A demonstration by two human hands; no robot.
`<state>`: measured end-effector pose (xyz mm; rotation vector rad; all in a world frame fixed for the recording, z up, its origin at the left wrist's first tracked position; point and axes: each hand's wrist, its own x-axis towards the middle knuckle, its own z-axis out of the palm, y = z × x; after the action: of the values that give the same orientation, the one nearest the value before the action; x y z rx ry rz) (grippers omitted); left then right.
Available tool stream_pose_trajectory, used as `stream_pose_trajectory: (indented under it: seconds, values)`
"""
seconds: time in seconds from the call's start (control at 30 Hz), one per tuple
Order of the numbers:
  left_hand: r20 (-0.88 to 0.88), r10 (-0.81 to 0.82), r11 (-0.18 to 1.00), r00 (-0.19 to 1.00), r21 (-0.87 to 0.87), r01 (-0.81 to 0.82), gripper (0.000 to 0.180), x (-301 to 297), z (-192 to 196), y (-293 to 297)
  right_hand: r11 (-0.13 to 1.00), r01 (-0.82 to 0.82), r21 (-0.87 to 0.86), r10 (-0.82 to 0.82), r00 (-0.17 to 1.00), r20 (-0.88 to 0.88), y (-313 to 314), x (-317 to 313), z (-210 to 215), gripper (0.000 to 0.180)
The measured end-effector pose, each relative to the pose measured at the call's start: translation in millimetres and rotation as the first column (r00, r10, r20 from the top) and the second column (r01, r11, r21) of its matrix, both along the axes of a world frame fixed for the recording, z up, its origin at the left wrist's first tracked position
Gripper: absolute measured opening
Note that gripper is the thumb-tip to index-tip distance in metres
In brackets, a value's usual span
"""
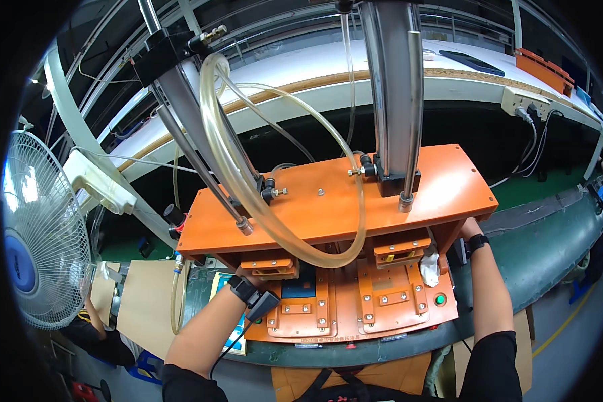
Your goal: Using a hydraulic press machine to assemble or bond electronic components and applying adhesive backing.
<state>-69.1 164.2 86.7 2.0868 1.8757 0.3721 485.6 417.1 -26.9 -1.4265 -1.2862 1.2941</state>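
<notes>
A dark green table [539, 234] carries the orange press [442, 184], set near its near edge; the table runs on rightward, past the right forearm. A white bench [288, 63] spans the far side, a fan [47, 234] the left. The left hand [246, 273] is by the press's left head, the right hand [470, 228] at its right side (both mostly hidden; I cannot tell opening or hold).
</notes>
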Motion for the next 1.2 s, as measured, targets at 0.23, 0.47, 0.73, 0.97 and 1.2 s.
stream_pose_trajectory:
  seconds: [0.23, 0.47, 0.73, 0.97, 1.2]
  values:
    - [-0.038, -0.090, 0.996, 0.995, -0.016, 0.089, 0.042, 10.2, 13.0, -11.3, 0.995, -0.101, 0.017, 0.102, 0.995, -0.025, -129.1, -0.2, 87.4, 0.036]
    - [0.407, 0.070, 0.996, 0.911, 0.027, -0.088, 0.041, 56.7, 60.9, -51.9, 0.969, 0.010, 0.247, 0.005, 0.998, -0.058, -239.4, -8.5, 79.8, 0.036]
    - [0.275, 0.065, 0.896, 0.959, 0.406, -0.177, 0.042, 59.7, 36.8, -152.1, 0.945, 0.055, 0.322, 0.023, 0.972, -0.235, -304.1, -69.1, 56.6, 0.053]
    - [0.533, 0.202, 0.749, 0.822, 0.456, -0.480, 0.041, 44.8, -51.0, -172.8, 0.914, 0.165, 0.370, 0.032, 0.881, -0.472, -294.0, -85.6, 43.3, 0.053]
    - [0.971, -0.017, 0.772, 0.238, 0.164, -0.614, 0.046, 65.9, -66.6, -164.1, 0.901, 0.187, 0.391, 0.047, 0.854, -0.518, -292.4, -89.8, 45.1, 0.056]
